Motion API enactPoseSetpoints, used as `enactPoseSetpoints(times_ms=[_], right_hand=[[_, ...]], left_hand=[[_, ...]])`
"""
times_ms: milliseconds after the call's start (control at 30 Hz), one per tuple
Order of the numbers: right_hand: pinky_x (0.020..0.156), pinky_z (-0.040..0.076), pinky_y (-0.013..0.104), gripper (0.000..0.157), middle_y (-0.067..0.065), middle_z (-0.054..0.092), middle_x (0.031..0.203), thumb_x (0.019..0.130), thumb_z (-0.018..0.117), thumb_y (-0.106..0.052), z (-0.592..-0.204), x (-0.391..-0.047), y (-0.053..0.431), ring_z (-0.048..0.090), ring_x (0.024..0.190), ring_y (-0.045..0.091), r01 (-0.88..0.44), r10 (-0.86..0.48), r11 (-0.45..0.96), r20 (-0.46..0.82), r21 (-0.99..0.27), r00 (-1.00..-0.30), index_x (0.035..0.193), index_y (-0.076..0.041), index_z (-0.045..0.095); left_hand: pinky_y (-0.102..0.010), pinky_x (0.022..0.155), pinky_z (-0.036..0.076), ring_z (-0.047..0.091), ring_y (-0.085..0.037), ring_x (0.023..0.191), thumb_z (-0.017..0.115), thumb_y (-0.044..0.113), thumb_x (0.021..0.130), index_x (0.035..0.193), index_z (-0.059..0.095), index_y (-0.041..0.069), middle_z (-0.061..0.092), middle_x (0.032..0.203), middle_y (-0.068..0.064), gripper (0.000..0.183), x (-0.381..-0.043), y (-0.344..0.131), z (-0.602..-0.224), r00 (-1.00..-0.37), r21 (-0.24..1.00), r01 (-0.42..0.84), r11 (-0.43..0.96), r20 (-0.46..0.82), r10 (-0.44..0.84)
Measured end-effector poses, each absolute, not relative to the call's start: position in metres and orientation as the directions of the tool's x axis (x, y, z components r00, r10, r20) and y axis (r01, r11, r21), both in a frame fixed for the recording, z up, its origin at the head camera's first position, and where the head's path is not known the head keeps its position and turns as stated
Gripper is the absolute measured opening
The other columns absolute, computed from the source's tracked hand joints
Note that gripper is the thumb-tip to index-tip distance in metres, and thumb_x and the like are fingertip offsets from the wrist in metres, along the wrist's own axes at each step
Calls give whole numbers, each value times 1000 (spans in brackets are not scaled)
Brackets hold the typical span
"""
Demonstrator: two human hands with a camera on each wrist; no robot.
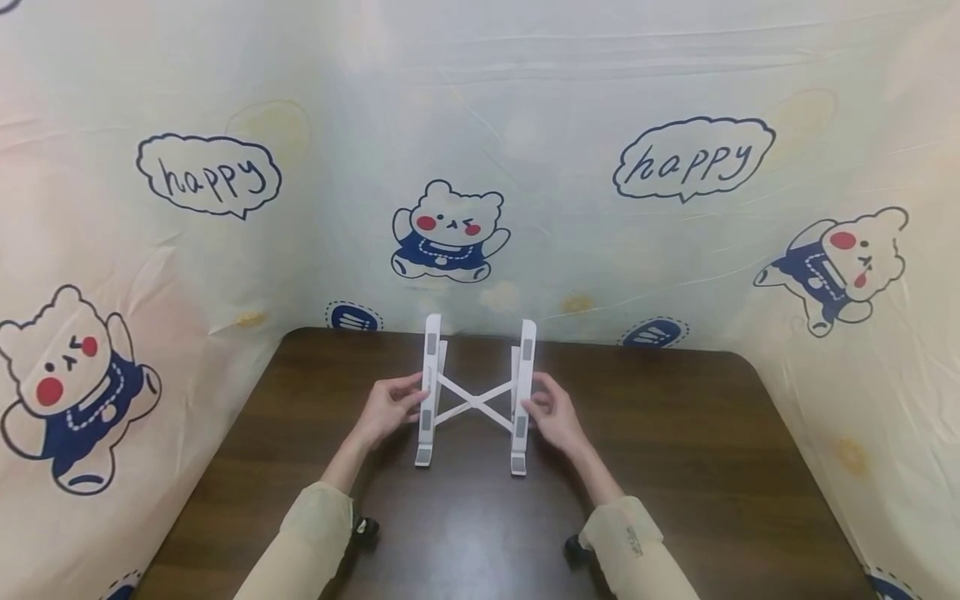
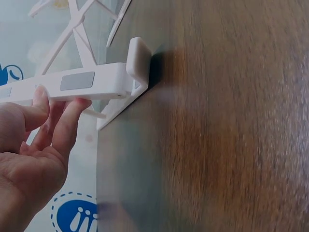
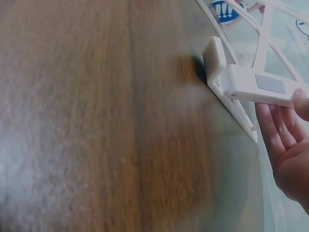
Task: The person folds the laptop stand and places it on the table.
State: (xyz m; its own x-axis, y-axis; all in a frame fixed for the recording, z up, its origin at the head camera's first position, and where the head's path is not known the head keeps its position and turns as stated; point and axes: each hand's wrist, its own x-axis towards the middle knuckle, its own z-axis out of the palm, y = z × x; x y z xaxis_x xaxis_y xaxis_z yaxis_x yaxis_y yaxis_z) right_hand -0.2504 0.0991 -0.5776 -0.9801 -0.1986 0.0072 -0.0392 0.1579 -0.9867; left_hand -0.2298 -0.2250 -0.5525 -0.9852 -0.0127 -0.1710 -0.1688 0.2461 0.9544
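A white folding laptop stand (image 1: 433, 408) with grey pads and crossed bars stands unfolded on the table, its two long arms sloping up and away. My left hand (image 1: 392, 408) holds the left arm from its outer side, thumb on the upper edge and fingers beneath, as the left wrist view shows. On the opposite side, my right hand (image 1: 553, 414) grips the right arm the same way, and the right wrist view shows its fingers under the rail (image 3: 260, 84). Small upturned lips (image 2: 139, 60) form the near ends of both arms.
The stand is on a dark brown wooden table (image 1: 675, 467) with rounded far corners. Pale cloth (image 1: 555, 233) printed with bears and the word "happy" hangs closely behind and along both sides. Each wrist has a small black device (image 1: 366, 532) below its sleeve.
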Motion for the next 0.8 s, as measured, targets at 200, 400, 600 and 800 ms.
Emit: enactPoseSetpoints(times_ms=[200,400,600,800], right_hand=[[71,71,39,49,37,75,105,102,66,9,-579,-251,104,80,89,38,-60,-210,155,26,-986,-977,149,0,55],[71,70,37,50,35,76,106,103,66,8,-580,-249,111,81,89,35,-56,-199,172,21,-984,-980,151,0,54],[71,70,35,52,35,76,105,103,65,9,-580,-248,117,82,89,36,-62,-183,182,28,-981,-983,152,0,53],[71,70,36,51,34,76,103,103,65,9,-580,-246,121,81,85,30,-67,-166,196,34,-978,-986,152,2,53]], left_hand=[[-43,92,69,77,-17,98,70,4,107,154,61,2,77,120,-27,48,-230,-220,-551,-985,952,-173,251,-173,-23],[-43,92,69,78,-22,102,71,4,106,153,63,3,78,118,-25,48,-231,-213,-552,-983,946,-180,271,-181,-23],[-39,89,70,78,-19,100,70,3,106,154,62,4,79,114,-23,48,-235,-207,-555,-984,950,-176,260,-177,-17],[-42,90,70,78,-21,99,71,3,106,153,63,5,79,114,-24,48,-238,-201,-556,-985,947,-172,272,-175,-13]])
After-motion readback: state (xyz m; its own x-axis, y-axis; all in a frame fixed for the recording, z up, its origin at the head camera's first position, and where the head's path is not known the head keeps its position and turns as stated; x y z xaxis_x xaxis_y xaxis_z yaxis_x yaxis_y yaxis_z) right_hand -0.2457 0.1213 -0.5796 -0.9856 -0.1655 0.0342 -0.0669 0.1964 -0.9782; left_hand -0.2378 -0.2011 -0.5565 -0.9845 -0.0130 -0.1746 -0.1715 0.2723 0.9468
